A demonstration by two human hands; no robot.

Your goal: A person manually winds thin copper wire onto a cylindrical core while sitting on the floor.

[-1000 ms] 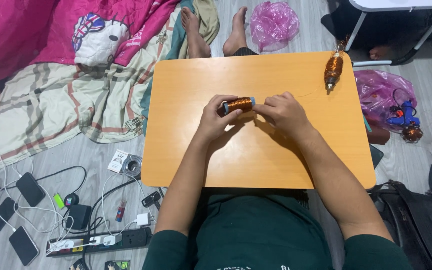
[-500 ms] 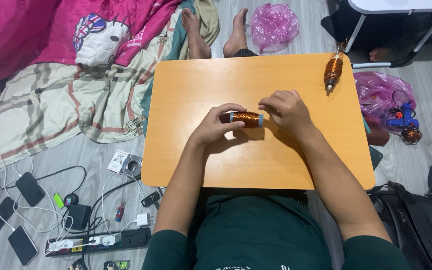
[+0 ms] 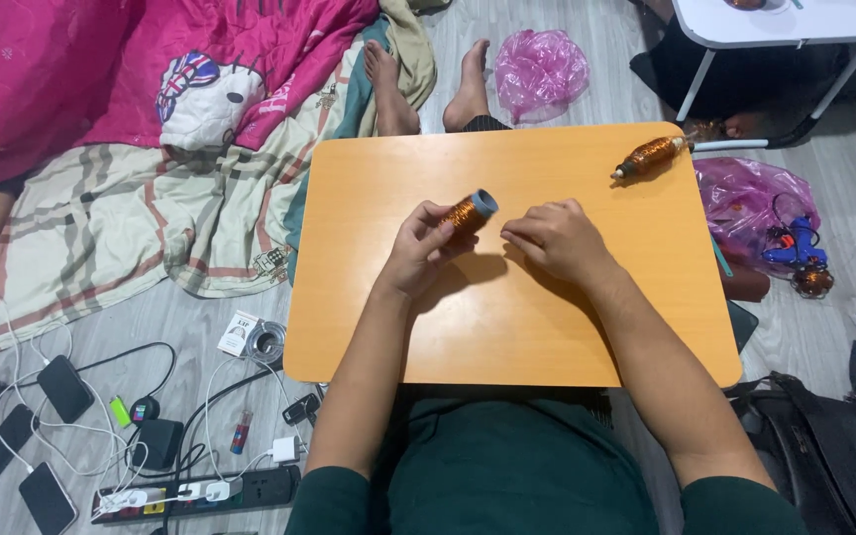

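Left hand [image 3: 418, 248] grips a copper-wire coil [image 3: 468, 211] on a blue core, raised just above the orange table [image 3: 507, 327], blue end tilted up and away. Right hand [image 3: 557, 238] sits just beside it, fingers pinched shut; whether they hold a wire end cannot be told. Judgement: steady coil support and even tension would serve best. Both forearms converge, wrists low. Farther beyond the right hand lies a second wound coil [image 3: 648, 157].
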